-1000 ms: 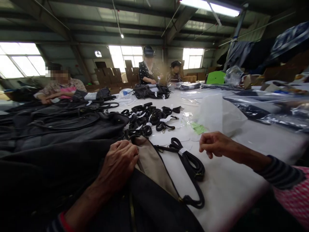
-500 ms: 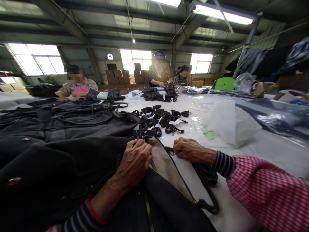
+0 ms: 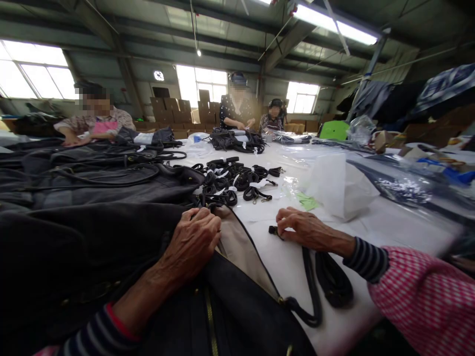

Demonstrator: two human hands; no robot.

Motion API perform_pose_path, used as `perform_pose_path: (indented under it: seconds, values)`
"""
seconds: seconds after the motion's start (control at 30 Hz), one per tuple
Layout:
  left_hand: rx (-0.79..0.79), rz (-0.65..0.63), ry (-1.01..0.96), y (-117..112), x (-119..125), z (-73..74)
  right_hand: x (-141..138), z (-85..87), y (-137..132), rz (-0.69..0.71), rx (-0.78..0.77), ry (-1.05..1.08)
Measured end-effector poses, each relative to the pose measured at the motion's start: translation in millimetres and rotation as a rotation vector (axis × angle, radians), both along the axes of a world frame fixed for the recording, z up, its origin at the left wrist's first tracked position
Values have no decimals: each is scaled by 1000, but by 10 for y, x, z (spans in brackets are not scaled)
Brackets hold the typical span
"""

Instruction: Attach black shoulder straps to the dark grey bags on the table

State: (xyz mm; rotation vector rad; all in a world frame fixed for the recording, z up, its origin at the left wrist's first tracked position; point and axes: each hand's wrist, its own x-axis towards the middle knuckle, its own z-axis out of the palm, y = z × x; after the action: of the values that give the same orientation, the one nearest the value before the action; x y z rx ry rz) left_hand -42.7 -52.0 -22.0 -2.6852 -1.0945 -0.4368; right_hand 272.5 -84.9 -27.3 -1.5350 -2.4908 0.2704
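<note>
My left hand (image 3: 193, 240) is closed on the rim of a black bag (image 3: 237, 311), at its open zip where the beige lining (image 3: 237, 247) shows. My right hand (image 3: 302, 228) lies on the white table (image 3: 356, 316), fingers curled on the end of a black strap (image 3: 315, 282) that loops back toward the bag's corner. Beyond both hands lies a heap of several coiled black straps (image 3: 237, 180) with white paper bands.
A pile of black bags (image 3: 92, 183) fills the left side of the table. A white plastic bag (image 3: 337, 185) and a green slip (image 3: 306, 201) lie to the right. Three people (image 3: 237, 106) work at the far end, with cardboard boxes (image 3: 174, 106) behind.
My right hand came in from the right, closed on the strap beside the bag, then drew its end a little rightward. My left hand stayed on the bag's rim.
</note>
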Motion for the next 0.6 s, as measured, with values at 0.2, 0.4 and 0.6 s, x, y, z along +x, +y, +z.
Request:
perform_pose_path:
  seconds: [0.2, 0.4, 0.6]
  values:
    - [-4, -14, -18, 4, -8, 10, -149, -68, 253, 6, -34, 332]
    - [-15, -11, -13, -1, 3, 4, 43, -87, 220, 80, 79, 167]
    - [-9, -12, 3, 7, 6, 0, -129, -111, 247, 225, 57, 34]
